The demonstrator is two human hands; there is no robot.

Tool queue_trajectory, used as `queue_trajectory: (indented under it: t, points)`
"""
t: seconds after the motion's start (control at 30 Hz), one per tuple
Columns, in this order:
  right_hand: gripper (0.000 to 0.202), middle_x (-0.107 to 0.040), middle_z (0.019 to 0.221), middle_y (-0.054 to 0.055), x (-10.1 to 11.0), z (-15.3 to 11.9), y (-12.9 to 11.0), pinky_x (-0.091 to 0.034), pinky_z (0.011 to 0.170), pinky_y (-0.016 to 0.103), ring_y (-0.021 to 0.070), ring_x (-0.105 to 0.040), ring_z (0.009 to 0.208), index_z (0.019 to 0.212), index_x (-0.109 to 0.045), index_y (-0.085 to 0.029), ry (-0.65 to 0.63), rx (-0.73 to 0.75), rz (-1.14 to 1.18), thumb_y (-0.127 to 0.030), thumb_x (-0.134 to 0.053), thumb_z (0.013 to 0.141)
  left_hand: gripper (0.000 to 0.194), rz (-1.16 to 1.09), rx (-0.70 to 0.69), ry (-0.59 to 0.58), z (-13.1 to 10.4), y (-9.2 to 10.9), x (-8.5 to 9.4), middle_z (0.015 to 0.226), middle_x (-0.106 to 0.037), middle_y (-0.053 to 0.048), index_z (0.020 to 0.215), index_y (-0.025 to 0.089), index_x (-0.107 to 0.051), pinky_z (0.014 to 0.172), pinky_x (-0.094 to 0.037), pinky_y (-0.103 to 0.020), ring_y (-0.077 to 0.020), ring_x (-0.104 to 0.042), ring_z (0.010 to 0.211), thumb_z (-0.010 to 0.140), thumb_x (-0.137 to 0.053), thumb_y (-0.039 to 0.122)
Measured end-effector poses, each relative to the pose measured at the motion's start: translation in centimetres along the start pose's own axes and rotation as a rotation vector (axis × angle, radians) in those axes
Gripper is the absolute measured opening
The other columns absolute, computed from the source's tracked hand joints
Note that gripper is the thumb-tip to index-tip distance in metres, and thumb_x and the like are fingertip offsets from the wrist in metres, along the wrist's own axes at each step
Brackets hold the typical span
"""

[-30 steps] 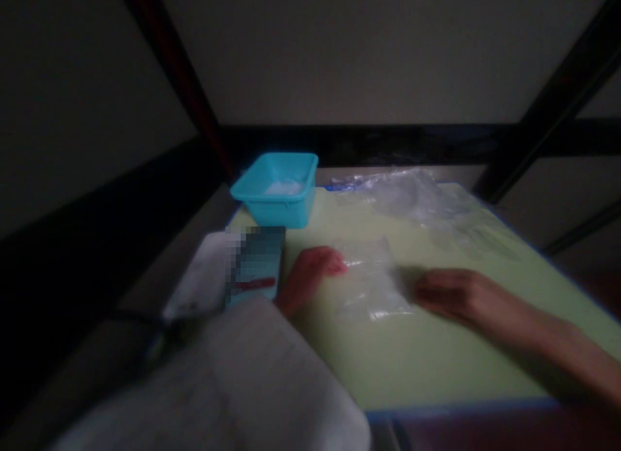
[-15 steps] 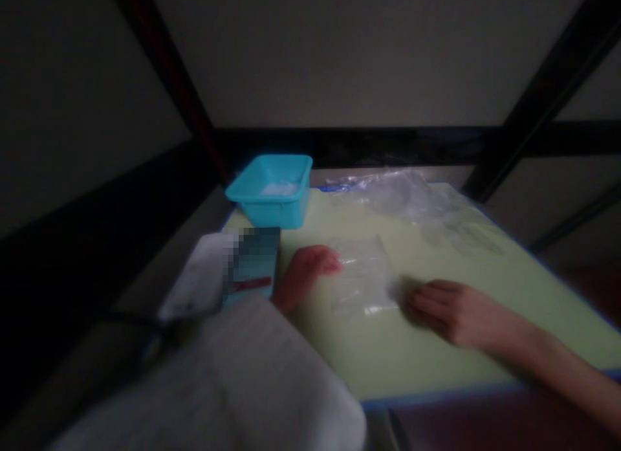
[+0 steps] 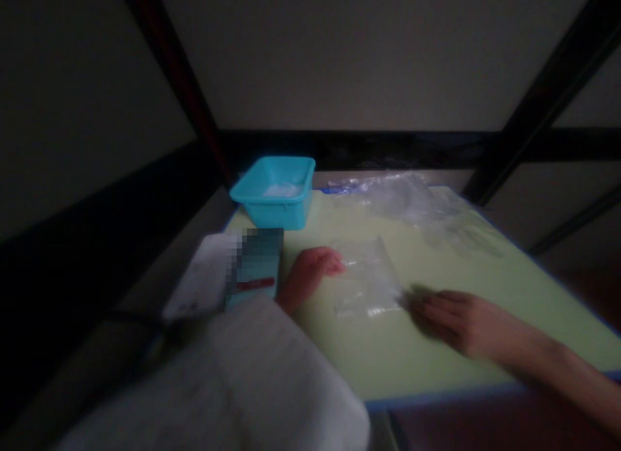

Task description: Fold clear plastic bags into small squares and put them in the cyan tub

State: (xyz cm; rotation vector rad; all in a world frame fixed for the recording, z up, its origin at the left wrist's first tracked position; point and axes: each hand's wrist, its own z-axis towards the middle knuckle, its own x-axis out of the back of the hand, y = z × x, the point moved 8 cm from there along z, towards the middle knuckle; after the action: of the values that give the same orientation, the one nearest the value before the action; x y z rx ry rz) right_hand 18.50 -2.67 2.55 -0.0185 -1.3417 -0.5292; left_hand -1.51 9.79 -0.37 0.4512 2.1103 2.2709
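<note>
The left hand (image 3: 327, 262) comes in beside a pale grey shape (image 3: 272, 380) too blurred to identify, its forearm angled up and its fingers curled together at the left edge of a clear flat plastic bag (image 3: 366, 286). The right hand (image 3: 434, 315) reaches in from the right, forearm slanting up toward the middle, palm down, fingers extended close together toward the bag's near right corner. Blur and shadow hide the fingertips, so I cannot tell whether either grip is clamped on the film. The bag lies on the yellow-green tabletop (image 3: 412, 367) between the hands; its contents cannot be made out. Near the tabletop's far left corner, an open turquoise plastic basin (image 3: 279, 215) holds something white (image 3: 282, 190) low inside. Crumpled clear plastic sheeting (image 3: 412, 202) spreads across the far right.
</note>
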Motion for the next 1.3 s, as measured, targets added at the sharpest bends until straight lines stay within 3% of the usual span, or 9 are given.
queue_trajectory:
  t: [0.13, 0.23, 0.37, 0.5, 0.6, 0.77, 1.0, 1.3]
  points:
    - [0.024, -0.068, 0.086, 0.008, 0.4, 0.5, 0.9, -0.052, 0.066, 0.035, 0.0194, -0.063, 0.077, 0.099, -0.064, -0.013, 0.013, -0.046, 0.018, -0.011, -0.041, 0.093, 0.024, 0.039, -0.018, 0.015, -0.3, 0.5, -0.1, 0.072, -0.07, -0.005, 0.073, 0.015, -0.063, 0.069, -0.053, -0.028, -0.0175, -0.067, 0.07, 0.079, -0.048, 0.034]
    - [0.026, -0.068, 0.097, 0.013, 0.6, 2.3, 3.3, -0.054, 0.075, 0.036, 0.0215, -0.064, 0.088, 0.107, -0.062, -0.011, 0.061, -0.206, 0.131, -0.016, -0.04, 0.094, 0.022, 0.157, -0.095, 0.031, -1.1, 1.6, -0.4, 0.078, -0.07, -0.005, 0.074, 0.017, -0.064, 0.075, -0.051, -0.029, -0.0184, -0.065, 0.078, 0.08, -0.05, 0.032]
    - [0.05, -0.05, 0.135, 0.02, -1.8, 5.0, 6.5, -0.041, 0.101, 0.045, 0.0289, -0.048, 0.123, 0.135, -0.044, -0.008, -0.007, -0.387, 0.263, -0.037, -0.042, 0.094, 0.02, 0.471, -0.307, 0.004, -2.5, 3.3, -1.7, 0.098, -0.068, -0.009, 0.093, 0.016, -0.064, 0.087, -0.047, -0.034, -0.0216, -0.063, 0.093, 0.081, -0.05, 0.024]
    - [0.078, -0.028, 0.148, 0.022, -5.3, 5.6, 7.8, -0.021, 0.11, 0.056, 0.0327, -0.027, 0.136, 0.145, -0.025, -0.009, -0.125, -0.402, 0.322, -0.062, -0.037, 0.089, 0.029, 0.619, -0.425, -0.056, -3.3, 3.4, -2.7, 0.114, -0.063, -0.011, 0.108, 0.016, -0.06, 0.097, -0.044, -0.039, -0.0238, -0.058, 0.107, 0.08, -0.051, 0.02]
    - [0.085, -0.021, 0.15, 0.021, -6.8, 4.9, 8.1, -0.016, 0.111, 0.055, 0.0318, -0.022, 0.138, 0.148, -0.015, -0.011, -0.15, -0.407, 0.338, -0.066, -0.035, 0.087, 0.029, 0.658, -0.446, -0.056, -3.5, 3.4, -2.6, 0.116, -0.061, -0.01, 0.11, 0.018, -0.058, 0.098, -0.044, -0.039, -0.0232, -0.056, 0.11, 0.082, -0.05, 0.022]
    - [0.087, -0.018, 0.151, 0.02, -6.8, 4.5, 8.0, -0.015, 0.112, 0.054, 0.0313, -0.02, 0.139, 0.149, -0.011, -0.012, -0.142, -0.394, 0.344, -0.067, -0.036, 0.086, 0.035, 0.724, -0.47, -0.103, -3.6, 3.8, -3.4, 0.124, -0.057, -0.013, 0.117, 0.015, -0.054, 0.101, -0.042, -0.038, -0.0234, -0.052, 0.117, 0.083, -0.049, 0.024]
    - [0.088, -0.017, 0.151, 0.022, -7.0, 4.5, 7.9, -0.015, 0.112, 0.052, 0.0304, -0.018, 0.14, 0.148, -0.016, -0.008, -0.185, -0.393, 0.331, -0.068, -0.034, 0.086, 0.068, 0.983, -0.553, -0.343, -4.7, 3.6, -6.7, 0.148, -0.031, -0.018, 0.138, 0.008, -0.035, 0.113, -0.022, -0.043, -0.0272, -0.026, 0.139, 0.085, -0.051, 0.047]
    - [0.09, -0.017, 0.151, 0.022, -7.0, 4.7, 8.0, -0.014, 0.112, 0.053, 0.0311, -0.018, 0.14, 0.147, -0.017, -0.006, -0.206, -0.411, 0.339, -0.07, -0.032, 0.085, 0.069, 1.084, -0.477, -0.409, -4.8, 2.5, -6.2, 0.15, -0.027, -0.015, 0.139, 0.01, -0.034, 0.114, -0.017, -0.044, -0.0283, -0.02, 0.141, 0.087, -0.044, 0.054]
